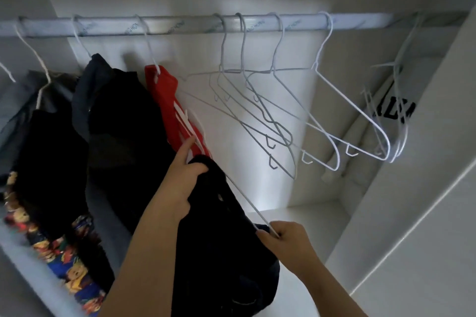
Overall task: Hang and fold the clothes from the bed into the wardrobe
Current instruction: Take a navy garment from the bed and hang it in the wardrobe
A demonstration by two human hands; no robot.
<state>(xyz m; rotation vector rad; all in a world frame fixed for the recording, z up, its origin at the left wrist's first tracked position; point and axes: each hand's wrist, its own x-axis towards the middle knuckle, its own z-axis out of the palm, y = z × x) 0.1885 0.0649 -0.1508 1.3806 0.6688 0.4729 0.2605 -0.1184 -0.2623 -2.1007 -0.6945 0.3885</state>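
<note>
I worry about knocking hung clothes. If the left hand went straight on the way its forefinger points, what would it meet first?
Most likely the red garment with white stripes: the left hand points up at it, fingertip at its edge, though depth is unclear.

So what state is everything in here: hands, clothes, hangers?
Left hand, gripping the black garment.
Right hand, pinching a white hanger.
Black garment, bunched, held up.
Red top, hanging on the rail.
Empty hangers, hanging bare.
Dark clothes, hanging at left.
</note>
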